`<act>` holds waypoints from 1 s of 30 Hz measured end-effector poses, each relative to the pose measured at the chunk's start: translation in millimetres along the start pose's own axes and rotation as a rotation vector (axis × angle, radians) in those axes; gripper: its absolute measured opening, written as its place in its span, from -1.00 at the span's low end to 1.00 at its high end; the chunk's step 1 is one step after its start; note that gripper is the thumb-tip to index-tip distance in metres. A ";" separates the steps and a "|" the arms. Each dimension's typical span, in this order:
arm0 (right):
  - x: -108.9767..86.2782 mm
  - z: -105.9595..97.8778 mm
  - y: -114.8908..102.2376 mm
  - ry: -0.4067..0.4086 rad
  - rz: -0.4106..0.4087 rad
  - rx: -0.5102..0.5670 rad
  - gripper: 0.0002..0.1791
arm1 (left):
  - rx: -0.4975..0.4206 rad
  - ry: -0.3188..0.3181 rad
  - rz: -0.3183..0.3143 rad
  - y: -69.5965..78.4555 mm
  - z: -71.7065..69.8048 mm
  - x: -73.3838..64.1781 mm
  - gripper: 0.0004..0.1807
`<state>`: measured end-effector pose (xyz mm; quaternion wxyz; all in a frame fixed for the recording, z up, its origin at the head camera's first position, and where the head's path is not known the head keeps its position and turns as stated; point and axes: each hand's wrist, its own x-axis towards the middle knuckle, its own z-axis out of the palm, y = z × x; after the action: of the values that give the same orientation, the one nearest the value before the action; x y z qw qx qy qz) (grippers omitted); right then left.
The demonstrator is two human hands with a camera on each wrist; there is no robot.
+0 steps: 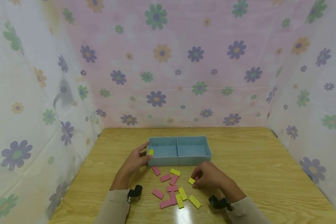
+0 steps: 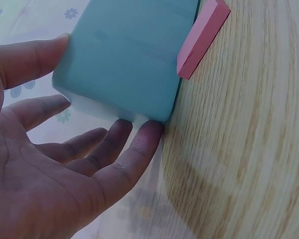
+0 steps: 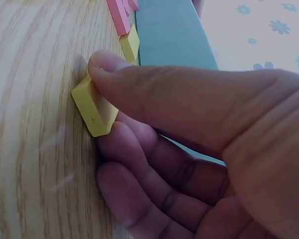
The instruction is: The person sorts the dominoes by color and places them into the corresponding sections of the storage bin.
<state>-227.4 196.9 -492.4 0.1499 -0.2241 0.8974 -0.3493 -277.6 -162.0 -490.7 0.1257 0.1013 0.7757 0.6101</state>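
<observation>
A light blue two-compartment box [image 1: 182, 161] stands on the table, and a yellow block [image 1: 151, 152] shows inside its left compartment at the left end. My left hand [image 1: 135, 159] holds that end of the box. In the left wrist view the thumb lies at one edge and the fingertips [image 2: 148, 133] touch the end wall. Just in front of the box's right part, my right hand [image 1: 211, 176] pinches another yellow block [image 3: 93, 109] between thumb and fingers, low over the wood. Several pink blocks [image 1: 158, 193] and yellow blocks [image 1: 194, 202] lie scattered between the hands.
Wood-grain table [image 1: 240, 149] surrounds the box. A flower-print cloth [image 1: 182, 62] hangs behind and at both sides. One pink block [image 2: 202, 40] lies close to the box's front wall near its left corner.
</observation>
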 end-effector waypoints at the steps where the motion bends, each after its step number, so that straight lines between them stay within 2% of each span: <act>1: -0.1 -0.4 0.0 0.005 -0.002 -0.001 -0.78 | -0.005 0.000 0.003 0.3 0.1 0.0 -0.19; 11: -1.9 -2.0 -2.3 0.018 0.019 0.039 -0.79 | -0.055 -0.015 -0.011 1.0 0.1 0.7 -0.20; 19: -0.9 -4.4 -2.2 0.044 0.029 0.044 -0.87 | -0.009 -0.006 0.011 -2.5 -1.5 0.9 -0.20; 30: -2.7 -9.0 -5.7 0.060 0.009 0.089 -0.89 | -0.020 -0.026 0.020 -3.9 -1.8 2.2 -0.19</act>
<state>-227.3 199.5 -481.8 0.1344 -0.2027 0.8861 -0.3946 -280.2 -163.9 -494.3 0.1307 0.1158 0.7670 0.6175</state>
